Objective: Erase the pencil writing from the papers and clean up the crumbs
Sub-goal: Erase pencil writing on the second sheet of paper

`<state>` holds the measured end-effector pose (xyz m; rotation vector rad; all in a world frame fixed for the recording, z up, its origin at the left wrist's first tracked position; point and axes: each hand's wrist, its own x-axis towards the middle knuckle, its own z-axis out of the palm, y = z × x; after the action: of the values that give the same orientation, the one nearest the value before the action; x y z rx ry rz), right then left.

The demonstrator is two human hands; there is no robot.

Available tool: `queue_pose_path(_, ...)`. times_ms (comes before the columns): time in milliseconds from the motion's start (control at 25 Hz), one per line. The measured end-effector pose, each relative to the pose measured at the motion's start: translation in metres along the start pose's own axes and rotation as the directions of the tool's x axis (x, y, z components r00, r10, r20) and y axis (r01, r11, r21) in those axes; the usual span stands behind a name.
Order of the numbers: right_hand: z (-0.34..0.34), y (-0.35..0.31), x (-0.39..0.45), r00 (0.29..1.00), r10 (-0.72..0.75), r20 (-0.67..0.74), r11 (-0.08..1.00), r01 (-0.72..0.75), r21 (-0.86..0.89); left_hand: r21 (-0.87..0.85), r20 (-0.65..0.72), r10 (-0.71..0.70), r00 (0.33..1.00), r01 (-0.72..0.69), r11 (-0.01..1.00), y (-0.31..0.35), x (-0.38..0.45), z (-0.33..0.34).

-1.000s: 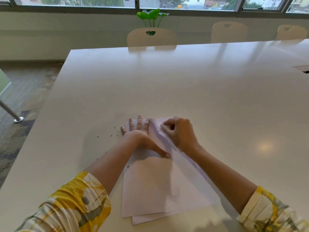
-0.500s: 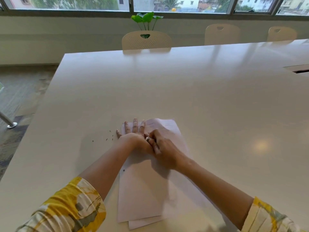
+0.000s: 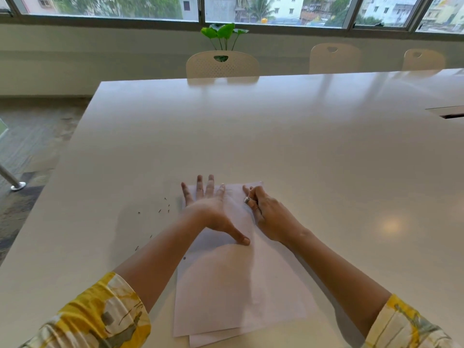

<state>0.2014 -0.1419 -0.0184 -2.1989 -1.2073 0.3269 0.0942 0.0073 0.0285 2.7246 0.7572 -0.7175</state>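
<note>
A small stack of white papers [image 3: 233, 292] lies on the white table [image 3: 288, 141] in front of me. My left hand [image 3: 213, 209] presses flat on the far left part of the top sheet, fingers spread and thumb stretched toward me. My right hand [image 3: 266, 212] sits at the sheet's far right part, fingers curled round a small white eraser [image 3: 247, 200] that touches the paper. Dark eraser crumbs [image 3: 160, 210] are scattered on the table left of the papers. I can make out no pencil marks on the sheet.
Three beige chairs [image 3: 222, 65] stand along the table's far edge, with a green plant [image 3: 223, 33] behind them at the window. A cable slot [image 3: 449, 113] is set into the table at the far right. The floor lies past the left edge.
My right hand slid left against my left hand, then back right to the far right part of the sheet. My left hand stayed pressed on the paper.
</note>
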Motion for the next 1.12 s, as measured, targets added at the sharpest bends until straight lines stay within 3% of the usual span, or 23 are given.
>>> queue_pose_path(120, 0.000, 0.002, 0.001, 1.000, -0.003, 0.002, 1.000, 0.003, -0.021, -0.064, -0.056, 0.157, 0.986, -0.160, 0.985, 0.015, 0.004, 0.007)
queue_pose_path(240, -0.013, 0.002, 0.008, 0.997, 0.077, 0.026, 0.992, -0.079, 0.099, -0.198, -0.033, 0.142, 0.989, -0.146, 0.969, 0.018, 0.011, 0.015)
queue_pose_path(360, -0.030, 0.003, 0.008, 0.980, 0.198, -0.028, 0.934, -0.180, 0.309, -0.196, -0.020, 0.107, 0.994, -0.108, 0.975, 0.017, 0.012, 0.014)
queue_pose_path(600, -0.007, -0.016, -0.029, 0.996, -0.045, -0.078, 0.999, 0.046, 0.019, -0.113, 0.004, 0.080, 0.997, -0.079, 0.990, 0.020, 0.025, 0.012)
queue_pose_path(840, -0.027, -0.008, 0.031, 0.953, 0.104, -0.284, 0.994, -0.107, 0.003, -0.136, 0.032, 0.079, 0.996, -0.074, 0.988, 0.019, 0.021, 0.010)
queue_pose_path(1040, -0.018, -0.020, -0.013, 0.989, 0.072, -0.132, 0.997, -0.073, -0.003, -0.123, 0.061, 0.067, 0.996, -0.059, 0.991, 0.020, 0.023, 0.007)
queue_pose_path(1120, -0.014, -0.021, -0.018, 0.986, 0.042, -0.162, 0.999, -0.044, -0.012, -0.119, 0.066, 0.065, 0.996, -0.056, 0.991, 0.021, 0.023, 0.005)
